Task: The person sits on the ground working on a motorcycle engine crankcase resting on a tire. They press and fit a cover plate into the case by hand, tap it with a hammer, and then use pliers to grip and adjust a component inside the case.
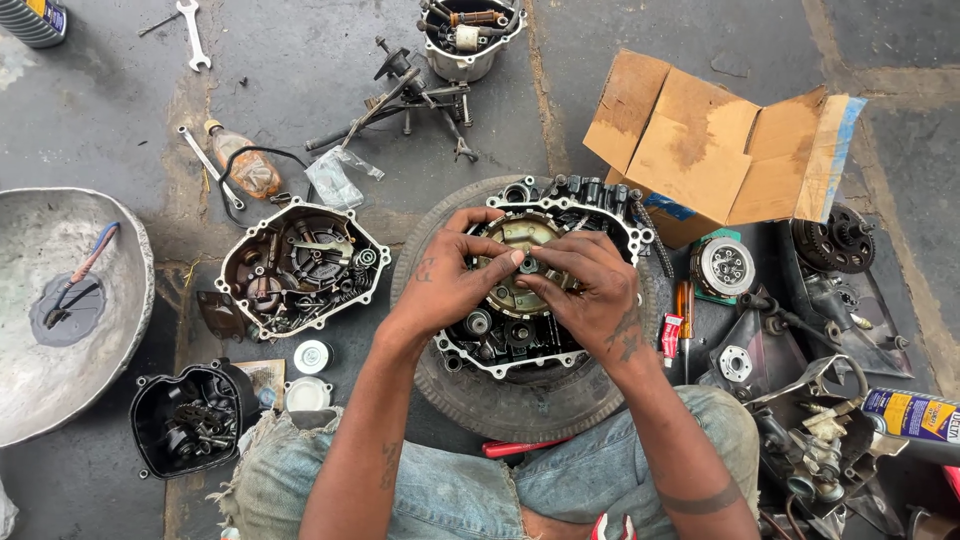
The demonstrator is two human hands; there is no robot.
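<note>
Your left hand (445, 275) and right hand (590, 285) pinch a small part at centre frame over the engine case (540, 280), steadied on a tyre (500, 400).

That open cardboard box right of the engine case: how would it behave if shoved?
The cardboard box looks light: thin, creased board, so it probably slides easily on the concrete floor. Its open flaps would likely flex rather than push stiffly. It lies on its side, so it might tip.

Engine case (545, 340) on tyre (520, 405); cover (300, 268) left.
</note>
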